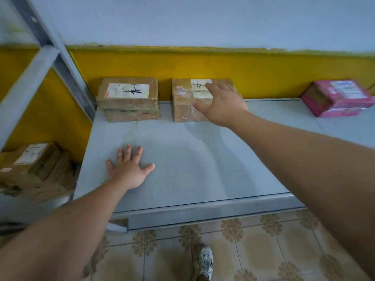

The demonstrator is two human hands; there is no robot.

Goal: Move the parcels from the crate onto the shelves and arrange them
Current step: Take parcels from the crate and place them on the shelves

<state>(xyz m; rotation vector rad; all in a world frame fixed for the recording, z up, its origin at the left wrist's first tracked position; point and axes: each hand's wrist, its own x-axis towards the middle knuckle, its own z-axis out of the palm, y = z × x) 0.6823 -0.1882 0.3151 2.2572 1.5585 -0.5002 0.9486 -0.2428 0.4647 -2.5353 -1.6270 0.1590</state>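
Observation:
Two brown cardboard parcels stand at the back of the grey shelf (203, 159), against the yellow wall. The left parcel (127, 99) has a white label on top. On the right parcel (186, 102) rests my right hand (221, 105), fingers spread over its top and front right corner, not closed around it. Flat on the bare shelf surface near the front left lies my left hand (129, 169), fingers apart and holding nothing. The crate is not in view.
A pink box (338, 98) sits at the shelf's far right. More brown parcels (34, 167) are stacked on a neighbouring lower shelf at left. A grey shelf upright (60, 57) rises at the left. Tiled floor and my shoe (203, 262) lie below the shelf's front edge.

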